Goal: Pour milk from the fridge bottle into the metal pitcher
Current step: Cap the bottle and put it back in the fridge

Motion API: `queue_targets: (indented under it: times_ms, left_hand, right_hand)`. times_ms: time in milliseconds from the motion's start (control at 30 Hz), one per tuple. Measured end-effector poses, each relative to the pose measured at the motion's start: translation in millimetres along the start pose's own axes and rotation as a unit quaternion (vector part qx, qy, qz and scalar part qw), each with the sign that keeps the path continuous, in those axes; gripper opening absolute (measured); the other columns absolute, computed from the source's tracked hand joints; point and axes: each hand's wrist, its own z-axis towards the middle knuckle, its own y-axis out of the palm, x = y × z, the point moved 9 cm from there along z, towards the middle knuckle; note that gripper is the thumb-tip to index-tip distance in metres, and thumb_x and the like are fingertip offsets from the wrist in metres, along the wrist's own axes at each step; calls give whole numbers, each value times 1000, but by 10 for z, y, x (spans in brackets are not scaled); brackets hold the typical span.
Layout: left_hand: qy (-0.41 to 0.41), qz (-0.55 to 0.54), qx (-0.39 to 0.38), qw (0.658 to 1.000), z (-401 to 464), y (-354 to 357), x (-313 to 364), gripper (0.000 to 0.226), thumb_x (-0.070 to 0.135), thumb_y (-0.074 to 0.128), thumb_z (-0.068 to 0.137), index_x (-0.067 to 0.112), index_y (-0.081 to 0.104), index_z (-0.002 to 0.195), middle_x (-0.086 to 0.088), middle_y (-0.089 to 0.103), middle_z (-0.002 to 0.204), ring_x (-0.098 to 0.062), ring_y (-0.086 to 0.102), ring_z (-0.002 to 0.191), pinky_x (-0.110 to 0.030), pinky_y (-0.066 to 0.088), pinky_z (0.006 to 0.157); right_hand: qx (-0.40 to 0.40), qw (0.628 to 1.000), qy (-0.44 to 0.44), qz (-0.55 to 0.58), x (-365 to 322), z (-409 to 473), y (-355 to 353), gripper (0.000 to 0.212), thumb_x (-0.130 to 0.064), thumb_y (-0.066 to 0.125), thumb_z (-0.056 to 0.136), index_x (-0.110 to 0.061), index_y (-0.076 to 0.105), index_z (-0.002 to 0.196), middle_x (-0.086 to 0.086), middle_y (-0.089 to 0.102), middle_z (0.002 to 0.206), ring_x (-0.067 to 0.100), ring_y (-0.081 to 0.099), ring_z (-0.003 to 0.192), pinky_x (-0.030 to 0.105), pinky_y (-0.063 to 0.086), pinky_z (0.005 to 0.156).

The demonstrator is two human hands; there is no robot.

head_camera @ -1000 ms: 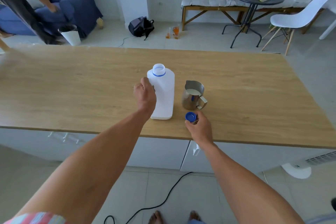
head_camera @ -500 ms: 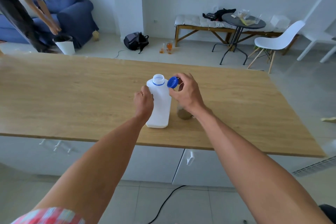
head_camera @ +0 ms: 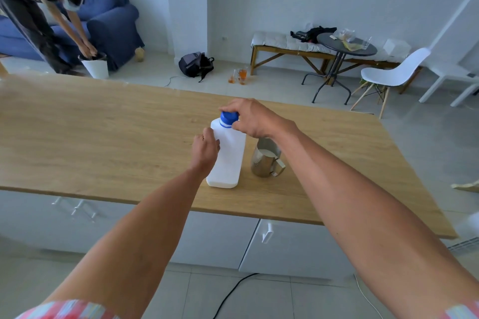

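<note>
A white plastic milk bottle (head_camera: 229, 158) stands upright on the wooden counter (head_camera: 103, 137). My left hand (head_camera: 204, 149) grips its left side. A blue cap (head_camera: 228, 118) sits on the bottle's neck, and my right hand (head_camera: 252, 118) holds it from above with thumb and fingers around it. Just right of the bottle stands the metal pitcher (head_camera: 264, 160), with white milk visible inside and its handle pointing toward me and to the right.
The counter's front edge runs above white cabinets (head_camera: 215, 241). A black cable (head_camera: 233, 292) lies on the tiled floor. Beyond the counter are a backpack (head_camera: 195, 65), a bench (head_camera: 282, 45), a round table (head_camera: 346, 45), a white chair (head_camera: 396, 72) and a person bent over a white bin (head_camera: 96, 67).
My right hand picked the blue cap up from the counter, carried it up to the bottle's neck and now holds it on the opening. My left hand stayed on the bottle.
</note>
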Motion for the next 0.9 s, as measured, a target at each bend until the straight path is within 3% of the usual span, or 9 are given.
queue_targets:
  times_ms: [133, 267, 333, 367, 400, 533, 667, 733, 900]
  left_hand:
    - [-9, -22, -5, 1000, -22, 9, -34, 31, 17, 33, 98, 20, 19, 71, -5, 20, 70, -12, 22, 57, -22, 28, 49]
    - [-19, -29, -5, 999, -4, 43, -85, 31, 23, 35, 95, 20, 19, 68, -5, 18, 67, -15, 20, 58, -34, 22, 56]
    - [-24, -16, 4, 1000, 13, 38, -117, 33, 27, 35, 91, 22, 22, 60, 2, 24, 60, -16, 22, 59, -38, 23, 59]
    - [-22, -12, 7, 1000, 19, 38, -131, 33, 29, 35, 89, 24, 23, 58, 4, 26, 58, -17, 23, 60, -39, 23, 60]
    - [-21, -9, 12, 1000, 22, 31, -145, 33, 31, 34, 88, 25, 24, 57, 5, 27, 58, -17, 24, 60, -40, 24, 61]
    - [-19, -10, 32, 999, 17, 9, -151, 34, 30, 32, 89, 25, 26, 56, 6, 29, 58, -17, 26, 60, -39, 28, 62]
    - [-23, -10, 48, 999, 21, -9, -172, 33, 31, 32, 89, 22, 28, 58, 7, 32, 58, -17, 30, 61, -38, 31, 63]
    - [-14, -11, 54, 998, 23, -7, -174, 35, 27, 32, 92, 22, 27, 58, 9, 31, 54, -16, 28, 58, -35, 31, 61]
    - [-8, 0, 66, 998, 36, -5, -192, 42, 21, 32, 97, 25, 29, 55, 12, 31, 50, -17, 27, 56, -34, 30, 58]
  right_hand:
    - [-39, 997, 5, -68, -67, 118, -16, 69, 9, 57, 88, -32, 62, 143, 0, 55, 150, 28, 58, 128, 43, 49, 107]
    - [-61, 992, 10, -107, -127, 129, -50, 55, -2, 68, 89, -29, 66, 137, 4, 59, 139, 30, 63, 113, 44, 55, 93]
    - [-47, 992, 17, -115, -147, 122, -85, 20, -22, 75, 89, -19, 71, 108, 5, 62, 110, 27, 63, 88, 38, 52, 73]
    - [-30, 993, 28, -110, -137, 123, -101, 19, -31, 75, 90, -17, 64, 91, 3, 57, 94, 24, 57, 75, 35, 45, 64]
    - [-9, 994, 42, -105, -136, 118, -117, 32, -39, 75, 90, -17, 53, 83, 0, 50, 85, 21, 51, 69, 33, 40, 59]
    - [66, 987, 71, -127, -188, 89, -162, 44, -55, 69, 91, -15, 51, 94, -1, 48, 85, 24, 53, 80, 36, 39, 66]
    - [86, 987, 81, -106, -160, 95, -124, 48, -58, 67, 90, -15, 49, 82, -3, 43, 76, 26, 54, 80, 35, 38, 63]
    - [66, 991, 74, -94, -127, 63, -102, 50, -61, 65, 91, -17, 47, 76, -2, 48, 77, 24, 53, 74, 34, 36, 58]
    - [-26, 999, 8, -36, -40, 47, -22, 32, -51, 61, 95, -23, 62, 111, 0, 62, 106, 24, 63, 93, 43, 53, 79]
